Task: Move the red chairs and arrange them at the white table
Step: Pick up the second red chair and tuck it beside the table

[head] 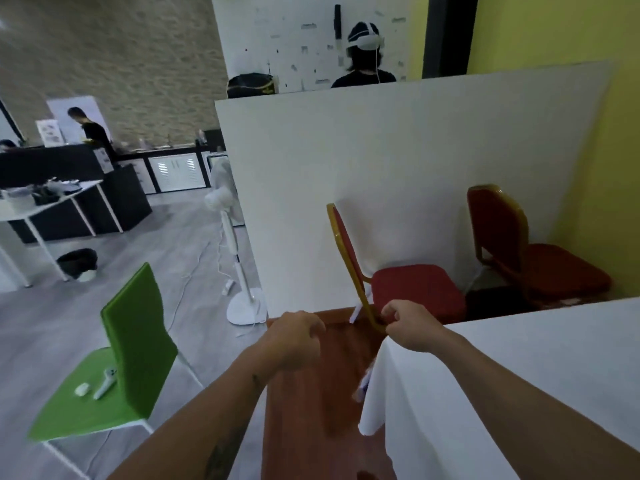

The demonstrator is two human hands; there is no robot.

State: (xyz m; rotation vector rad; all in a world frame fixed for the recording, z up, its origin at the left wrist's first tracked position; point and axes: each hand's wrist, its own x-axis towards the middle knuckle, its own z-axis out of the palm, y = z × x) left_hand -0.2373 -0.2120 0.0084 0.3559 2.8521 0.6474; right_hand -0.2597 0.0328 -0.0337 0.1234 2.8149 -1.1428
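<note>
Both forearms are bare, no sleeves in view. The left forearm carries dark tattoo marks; hands without rings or watch.

Two red chairs are counted: one near the middle with a gold frame, and a second by the yellow wall. One green chair is seen at the left, and two small white items are counted on its seat. Two hands are in view, a left hand and a right hand. One worktop draped in white cloth and one further white worktop are counted. One standing fan is seen. Two other people are counted.
</note>
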